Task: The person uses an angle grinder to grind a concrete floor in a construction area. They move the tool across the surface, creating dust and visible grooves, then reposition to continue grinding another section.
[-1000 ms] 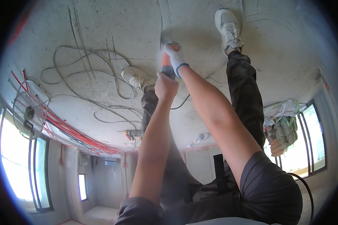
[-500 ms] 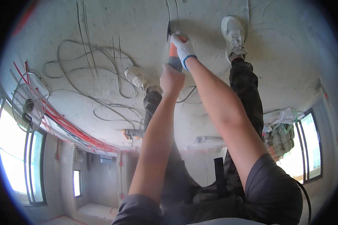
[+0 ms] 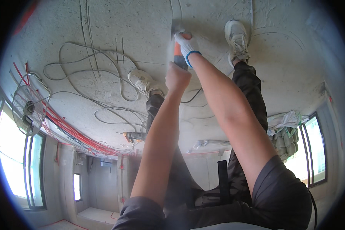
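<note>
An orange and dark angle grinder (image 3: 178, 50) is held out in front of me, low over the grey concrete floor (image 3: 142, 23). My right hand (image 3: 187, 45), in a white knit glove with a blue cuff, wraps round its front end. Behind it, my bare left hand (image 3: 178, 76) is closed on the dark rear part of the body. At the far end of the tool a dark, blurred disc (image 3: 175, 27) meets or nearly meets the floor, by two thin lines running away from me. Whether it touches cannot be made out.
My light shoes (image 3: 237, 36) stand either side of the tool. A grey cable (image 3: 71, 73) lies in loops at left. Beyond are a fan (image 3: 28, 109), red conduits (image 3: 80, 138), a yellow-black power tool (image 3: 134, 137) and stacked sacks (image 3: 285, 142) by a window.
The grinder and both hands have shifted only slightly, the left hand a little to the right. Dust haze around the tool looks thinner, and the disc end shows as a wider dark patch.
</note>
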Demonstrator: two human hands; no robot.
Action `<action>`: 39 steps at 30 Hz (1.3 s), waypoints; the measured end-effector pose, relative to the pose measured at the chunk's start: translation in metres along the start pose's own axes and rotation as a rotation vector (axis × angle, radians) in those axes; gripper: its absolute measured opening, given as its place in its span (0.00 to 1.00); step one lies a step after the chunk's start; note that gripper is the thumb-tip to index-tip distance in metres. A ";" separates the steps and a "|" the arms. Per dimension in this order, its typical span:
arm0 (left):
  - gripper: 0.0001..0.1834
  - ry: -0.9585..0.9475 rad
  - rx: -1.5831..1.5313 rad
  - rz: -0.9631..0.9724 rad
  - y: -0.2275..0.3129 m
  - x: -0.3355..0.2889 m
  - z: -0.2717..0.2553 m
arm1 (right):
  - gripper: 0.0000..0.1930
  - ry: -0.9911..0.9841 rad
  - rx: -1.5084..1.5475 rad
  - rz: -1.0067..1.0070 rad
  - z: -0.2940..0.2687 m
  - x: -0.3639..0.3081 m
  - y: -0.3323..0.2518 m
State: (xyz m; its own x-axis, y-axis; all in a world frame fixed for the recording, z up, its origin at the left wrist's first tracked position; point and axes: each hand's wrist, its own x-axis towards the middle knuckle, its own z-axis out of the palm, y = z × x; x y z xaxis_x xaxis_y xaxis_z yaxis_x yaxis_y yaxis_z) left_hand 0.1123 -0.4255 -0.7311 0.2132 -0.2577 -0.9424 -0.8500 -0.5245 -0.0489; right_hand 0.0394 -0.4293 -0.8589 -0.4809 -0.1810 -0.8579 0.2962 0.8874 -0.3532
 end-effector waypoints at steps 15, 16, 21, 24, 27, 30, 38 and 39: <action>0.36 -0.017 -0.049 0.003 0.029 -0.004 -0.016 | 0.34 -0.111 -0.067 0.045 -0.008 0.002 -0.052; 0.35 -0.014 -0.045 -0.006 0.030 -0.004 -0.015 | 0.34 -0.095 -0.067 0.062 -0.008 0.005 -0.048; 0.36 -0.018 -0.030 -0.032 0.029 0.000 -0.017 | 0.38 -0.139 -0.122 0.012 -0.007 0.006 -0.049; 0.36 -0.027 -0.032 -0.014 0.037 -0.001 -0.017 | 0.39 -0.120 -0.069 0.043 -0.005 0.019 -0.039; 0.37 -0.010 -0.033 -0.014 0.032 0.004 -0.014 | 0.37 -0.125 -0.068 0.023 -0.006 0.014 -0.042; 0.38 -0.001 -0.033 -0.022 0.032 0.006 -0.014 | 0.36 -0.156 -0.078 -0.017 -0.009 0.009 -0.051; 0.35 -0.016 -0.062 0.010 0.036 0.008 -0.016 | 0.34 -0.165 -0.058 -0.027 -0.010 0.013 -0.059; 0.35 -0.010 -0.071 0.022 0.037 0.010 -0.015 | 0.34 -0.167 -0.013 -0.048 -0.009 0.012 -0.057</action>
State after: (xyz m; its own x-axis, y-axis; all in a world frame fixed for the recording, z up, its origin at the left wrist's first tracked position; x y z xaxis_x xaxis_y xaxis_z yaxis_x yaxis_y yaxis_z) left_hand 0.0900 -0.4596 -0.7373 0.1897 -0.2623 -0.9462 -0.8180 -0.5753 -0.0045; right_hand 0.0089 -0.4779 -0.8459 -0.3504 -0.2905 -0.8904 0.2649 0.8811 -0.3917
